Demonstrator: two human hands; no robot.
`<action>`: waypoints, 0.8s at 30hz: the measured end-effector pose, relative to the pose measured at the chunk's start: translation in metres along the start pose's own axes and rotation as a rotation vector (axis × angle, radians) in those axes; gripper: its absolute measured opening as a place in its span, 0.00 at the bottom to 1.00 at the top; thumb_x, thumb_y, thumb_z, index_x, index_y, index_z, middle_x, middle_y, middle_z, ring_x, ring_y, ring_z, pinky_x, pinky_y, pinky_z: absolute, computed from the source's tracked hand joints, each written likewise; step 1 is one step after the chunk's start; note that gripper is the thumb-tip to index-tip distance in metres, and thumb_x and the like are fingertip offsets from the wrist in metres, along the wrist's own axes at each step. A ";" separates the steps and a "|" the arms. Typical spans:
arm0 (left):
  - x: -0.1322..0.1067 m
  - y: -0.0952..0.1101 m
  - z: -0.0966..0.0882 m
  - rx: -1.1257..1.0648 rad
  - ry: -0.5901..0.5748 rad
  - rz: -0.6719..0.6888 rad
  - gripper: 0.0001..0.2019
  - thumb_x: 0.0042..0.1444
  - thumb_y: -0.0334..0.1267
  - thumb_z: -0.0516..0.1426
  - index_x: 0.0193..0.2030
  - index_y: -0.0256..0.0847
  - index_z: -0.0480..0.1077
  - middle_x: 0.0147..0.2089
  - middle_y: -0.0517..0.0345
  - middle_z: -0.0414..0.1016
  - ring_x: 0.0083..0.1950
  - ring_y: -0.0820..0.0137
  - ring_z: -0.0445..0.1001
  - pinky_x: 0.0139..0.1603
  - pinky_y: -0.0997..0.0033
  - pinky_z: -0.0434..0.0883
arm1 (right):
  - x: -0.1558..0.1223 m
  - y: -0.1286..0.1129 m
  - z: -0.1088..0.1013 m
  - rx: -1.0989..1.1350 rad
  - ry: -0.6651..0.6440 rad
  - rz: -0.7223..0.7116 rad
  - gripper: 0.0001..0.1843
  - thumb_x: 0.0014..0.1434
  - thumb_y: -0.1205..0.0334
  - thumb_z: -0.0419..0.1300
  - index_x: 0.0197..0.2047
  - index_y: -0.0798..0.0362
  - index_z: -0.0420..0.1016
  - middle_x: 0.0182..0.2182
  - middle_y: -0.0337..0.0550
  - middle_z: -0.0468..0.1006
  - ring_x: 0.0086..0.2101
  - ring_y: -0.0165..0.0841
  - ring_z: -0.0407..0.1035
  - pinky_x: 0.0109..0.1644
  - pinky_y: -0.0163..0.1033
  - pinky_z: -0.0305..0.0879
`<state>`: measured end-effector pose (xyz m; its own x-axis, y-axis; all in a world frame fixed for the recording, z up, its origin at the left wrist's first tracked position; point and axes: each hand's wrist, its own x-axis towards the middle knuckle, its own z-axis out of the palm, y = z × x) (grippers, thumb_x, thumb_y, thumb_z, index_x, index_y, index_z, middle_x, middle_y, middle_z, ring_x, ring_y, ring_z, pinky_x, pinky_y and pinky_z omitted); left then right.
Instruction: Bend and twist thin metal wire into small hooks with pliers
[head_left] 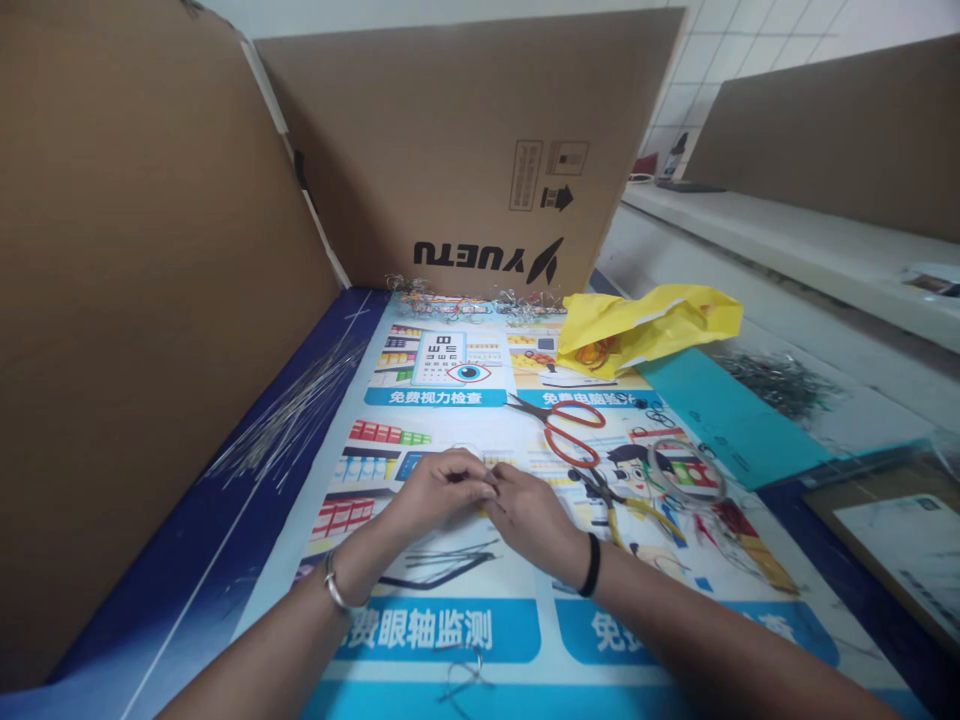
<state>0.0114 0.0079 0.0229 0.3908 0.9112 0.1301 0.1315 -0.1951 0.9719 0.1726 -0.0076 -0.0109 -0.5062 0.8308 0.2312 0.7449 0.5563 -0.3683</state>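
Note:
My left hand (444,487) and my right hand (529,510) meet over the printed poster (442,425), fingertips pinched together. Whatever they hold is too small and too covered by the fingers to make out; a faint pale curve shows just above them. Right of my hands lie scissors (574,432) with orange-red handles and, closer, pliers (615,498) with yellow handles. A coil of wire (686,472) rests beyond the pliers. Several dark wire pieces (450,560) lie below my left hand, and thin bent wires (466,675) are at the near edge.
Cardboard panels (450,150) stand at the back and left. A bundle of long thin wires (289,420) lies left. A yellow bag (652,325), a turquoise sheet (731,415) and a heap of wire pieces (784,385) are at the right. Tangled wire bits (525,302) line the back.

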 end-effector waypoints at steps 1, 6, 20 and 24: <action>0.000 0.000 0.000 0.000 0.015 -0.014 0.02 0.46 0.33 0.60 0.26 0.37 0.74 0.30 0.55 0.75 0.34 0.70 0.72 0.38 0.70 0.68 | 0.000 -0.001 0.000 -0.017 -0.013 0.003 0.12 0.60 0.66 0.49 0.33 0.55 0.73 0.30 0.43 0.70 0.30 0.30 0.67 0.34 0.33 0.61; 0.002 -0.002 0.001 -0.022 0.050 -0.072 0.02 0.45 0.32 0.60 0.25 0.37 0.72 0.29 0.57 0.75 0.34 0.71 0.72 0.39 0.70 0.67 | 0.001 -0.006 -0.012 -0.122 -0.046 0.028 0.11 0.58 0.68 0.48 0.36 0.55 0.72 0.33 0.45 0.71 0.30 0.30 0.67 0.33 0.33 0.59; 0.001 -0.003 0.002 -0.021 0.054 -0.152 0.06 0.47 0.36 0.59 0.24 0.37 0.69 0.30 0.58 0.74 0.33 0.72 0.70 0.37 0.73 0.65 | 0.013 0.080 -0.072 -0.622 -0.203 0.240 0.21 0.52 0.70 0.51 0.50 0.55 0.66 0.41 0.52 0.73 0.42 0.41 0.66 0.43 0.41 0.57; 0.002 -0.003 0.003 -0.029 0.056 -0.139 0.05 0.47 0.36 0.59 0.24 0.38 0.69 0.30 0.59 0.74 0.34 0.72 0.70 0.38 0.73 0.65 | 0.015 0.086 -0.064 -0.640 -0.159 0.245 0.23 0.53 0.71 0.48 0.53 0.55 0.65 0.45 0.53 0.72 0.44 0.41 0.64 0.46 0.42 0.55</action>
<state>0.0146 0.0091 0.0194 0.3195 0.9476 0.0038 0.1539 -0.0558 0.9865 0.2574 0.0537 0.0185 -0.3126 0.9482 0.0566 0.9302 0.2935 0.2205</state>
